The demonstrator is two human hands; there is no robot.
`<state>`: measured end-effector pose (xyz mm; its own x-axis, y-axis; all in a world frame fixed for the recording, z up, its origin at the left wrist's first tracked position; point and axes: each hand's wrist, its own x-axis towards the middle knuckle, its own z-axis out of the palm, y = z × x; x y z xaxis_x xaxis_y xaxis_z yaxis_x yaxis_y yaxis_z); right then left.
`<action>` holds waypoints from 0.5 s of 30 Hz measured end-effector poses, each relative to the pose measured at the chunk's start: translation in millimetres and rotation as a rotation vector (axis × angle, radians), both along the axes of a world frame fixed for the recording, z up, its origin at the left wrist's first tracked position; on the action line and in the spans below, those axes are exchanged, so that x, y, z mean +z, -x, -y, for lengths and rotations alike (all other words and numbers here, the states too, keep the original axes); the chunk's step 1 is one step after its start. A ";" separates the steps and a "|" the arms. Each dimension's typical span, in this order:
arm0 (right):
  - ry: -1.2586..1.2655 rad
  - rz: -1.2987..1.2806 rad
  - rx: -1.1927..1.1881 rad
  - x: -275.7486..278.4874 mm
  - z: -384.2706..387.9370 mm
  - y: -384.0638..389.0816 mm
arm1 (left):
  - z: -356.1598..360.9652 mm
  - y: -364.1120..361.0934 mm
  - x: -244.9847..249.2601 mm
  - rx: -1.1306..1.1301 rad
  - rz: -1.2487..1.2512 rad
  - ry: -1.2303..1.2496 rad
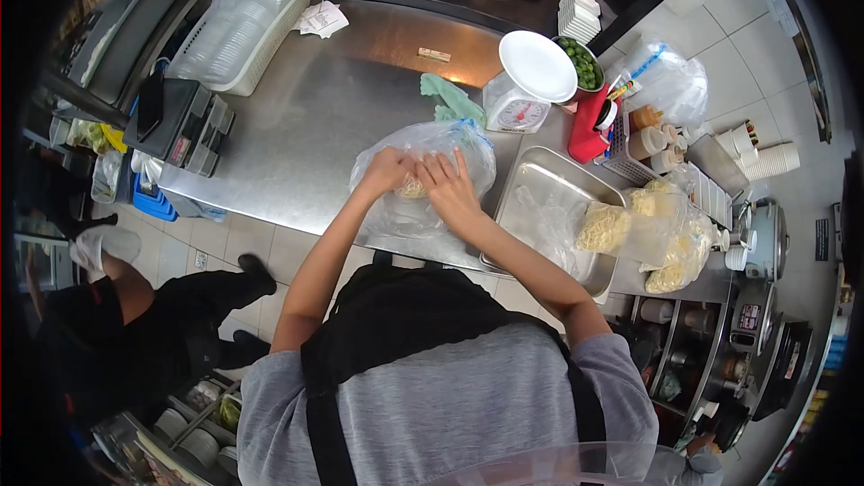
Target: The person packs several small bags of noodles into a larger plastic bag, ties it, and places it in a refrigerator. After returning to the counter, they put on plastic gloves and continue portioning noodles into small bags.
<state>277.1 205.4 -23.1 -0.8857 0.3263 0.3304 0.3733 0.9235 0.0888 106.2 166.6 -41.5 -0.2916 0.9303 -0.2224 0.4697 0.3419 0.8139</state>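
A clear plastic bag [468, 155] lies spread on the steel counter in front of me, with a small portion of pale noodles [411, 187] showing in its middle. My left hand [387, 171] is curled at the bag's left side, its fingers closed on the plastic near the noodles. From the right, my right hand [447, 193] rests over the bag, fingers stretched out and somewhat apart, their tips close to the left hand. What lies beneath both palms is hidden.
A steel tray [517, 182] to the right holds plastic bags and bagged noodles [603, 228]. Behind it stand a kitchen scale [520, 114] and a green cloth [445, 93]. A basket of clear containers [261, 63] sits at back left. Another person [153, 324] is at left.
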 end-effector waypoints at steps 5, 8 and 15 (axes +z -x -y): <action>-0.010 0.021 -0.028 -10.6 -8.7 12.0 | 52.0 -17.5 34.8 0.115 -0.662 -0.415; 0.047 -0.018 -0.037 -15.8 -17.9 18.1 | 69.5 -27.6 52.0 0.136 -0.916 -0.155; 0.640 -0.167 -0.112 20.4 -65.3 10.9 | 68.5 -8.4 8.1 0.128 -0.538 0.010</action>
